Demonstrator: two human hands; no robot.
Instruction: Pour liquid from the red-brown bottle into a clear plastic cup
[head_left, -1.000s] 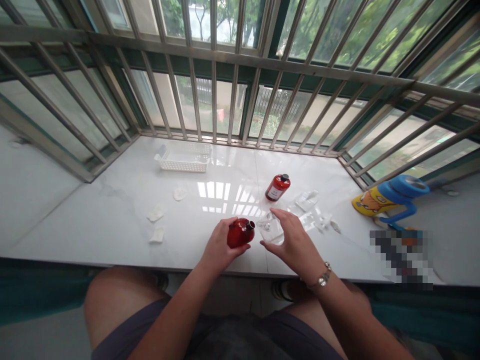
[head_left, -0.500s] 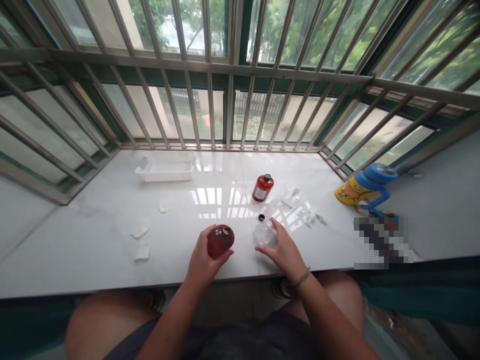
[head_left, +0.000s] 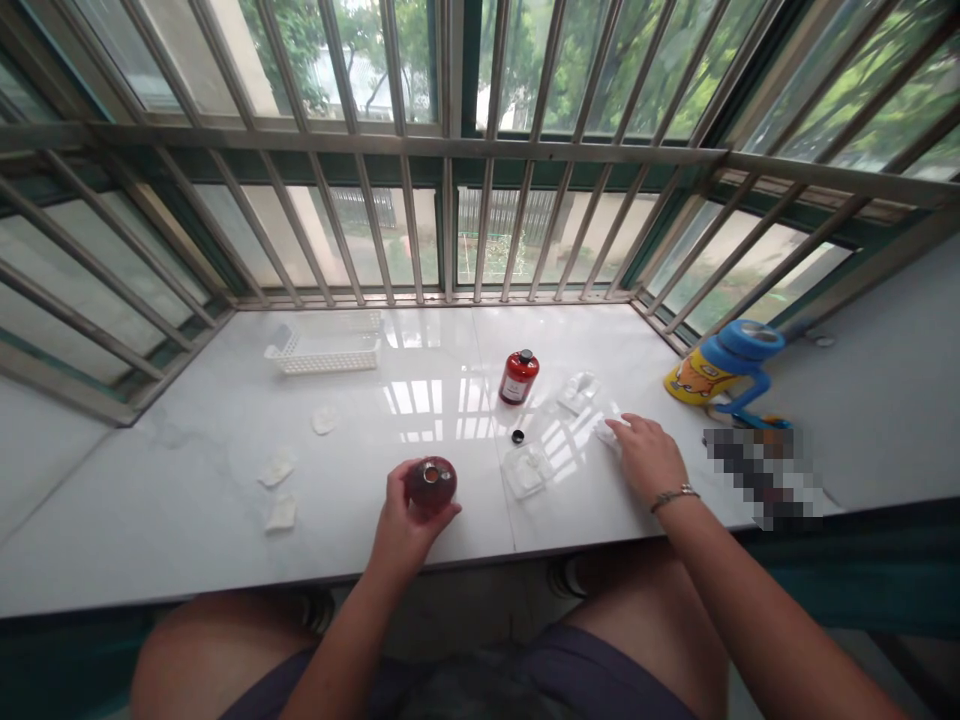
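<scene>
My left hand (head_left: 401, 515) is wrapped around a round dark-red bottle (head_left: 442, 490), which stands uncapped near the front edge with its open mouth facing up. Off to the right, my right hand (head_left: 651, 455) has its fingertips closed on a crumpled white piece (head_left: 606, 432), partly hidden under the fingers. Between the hands lies a clear plastic package (head_left: 526, 472). A small black cap (head_left: 518, 437) rests just behind that package. Farther back stands a second red bottle (head_left: 519, 380), with a black cap on and a white label.
White scraps (head_left: 277, 470) are scattered at the left. A white perforated basket (head_left: 326, 358) sits near the window bars. More clear wrapping (head_left: 577, 392) lies beside the capped bottle. At the right stands a blue and yellow water bottle (head_left: 701, 378), near a blurred-out dark patch (head_left: 761, 475).
My right hand has let go of the clear plastic package, leaving it on the counter, and moved right to the crumpled white piece. My left hand still holds the red bottle, now tilted less.
</scene>
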